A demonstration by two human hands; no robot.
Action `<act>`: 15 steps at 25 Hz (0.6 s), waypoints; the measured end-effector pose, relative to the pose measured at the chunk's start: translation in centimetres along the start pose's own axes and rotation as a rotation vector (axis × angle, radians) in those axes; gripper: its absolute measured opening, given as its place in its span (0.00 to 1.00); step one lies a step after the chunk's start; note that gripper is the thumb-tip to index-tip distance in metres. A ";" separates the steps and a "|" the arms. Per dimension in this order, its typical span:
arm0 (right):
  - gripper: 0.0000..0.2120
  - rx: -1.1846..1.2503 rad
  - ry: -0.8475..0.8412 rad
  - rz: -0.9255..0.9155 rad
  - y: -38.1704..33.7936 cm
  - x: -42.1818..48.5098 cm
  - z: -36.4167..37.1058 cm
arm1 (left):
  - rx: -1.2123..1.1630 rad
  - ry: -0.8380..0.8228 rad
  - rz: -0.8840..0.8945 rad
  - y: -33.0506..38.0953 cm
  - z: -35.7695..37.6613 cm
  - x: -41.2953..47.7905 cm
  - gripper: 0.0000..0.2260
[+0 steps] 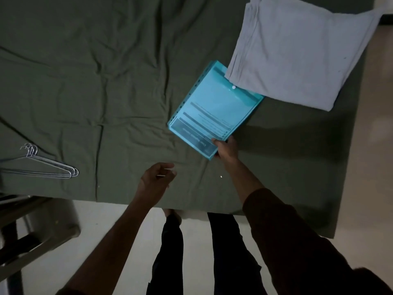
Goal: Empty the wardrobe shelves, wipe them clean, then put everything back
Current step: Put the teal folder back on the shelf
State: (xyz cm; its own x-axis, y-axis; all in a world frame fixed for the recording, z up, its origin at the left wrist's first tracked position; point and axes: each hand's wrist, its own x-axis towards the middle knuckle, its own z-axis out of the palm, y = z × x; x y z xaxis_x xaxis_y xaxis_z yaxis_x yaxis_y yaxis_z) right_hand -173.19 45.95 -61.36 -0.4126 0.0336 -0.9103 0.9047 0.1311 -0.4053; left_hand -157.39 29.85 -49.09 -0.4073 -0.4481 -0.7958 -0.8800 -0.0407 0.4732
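A turquoise plastic document folder (212, 107) with printed sheets inside lies on the dark green bedsheet (95, 71). Its far corner is tucked under a folded pale grey cloth (297, 52). My right hand (226, 149) grips the folder's near corner, thumb on top. My left hand (156, 182) hovers above the sheet near the bed's front edge with fingers loosely curled and nothing in it. A bundle of thin metal hangers (49, 165) lies at the left of the bed.
The bed's front edge runs across the lower middle, with pale floor (119, 226) below it. My legs in dark trousers (225, 252) stand against that edge. A dark frame or piece of furniture (32, 226) stands at the lower left.
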 end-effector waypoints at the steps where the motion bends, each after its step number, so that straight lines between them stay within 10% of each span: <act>1: 0.20 -0.031 0.000 -0.064 -0.5 -0.5 0.4 | -0.019 0.004 0.004 0.3 -0.3 -0.3 0.07; 15: 0.17 -0.616 -0.494 -0.420 -0.9 -27.8 5.1 | -0.272 0.298 0.134 -5.0 -17.2 -13.1 0.21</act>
State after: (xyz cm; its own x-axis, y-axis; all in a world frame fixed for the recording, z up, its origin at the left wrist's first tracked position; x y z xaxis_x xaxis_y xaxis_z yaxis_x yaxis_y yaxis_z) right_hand -162.00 39.88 -36.17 -0.4759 -0.5495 -0.6867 0.4132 0.5496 -0.7261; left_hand -143.47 20.53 -34.56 -0.3902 -0.7024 -0.5953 -0.7109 -0.1810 0.6796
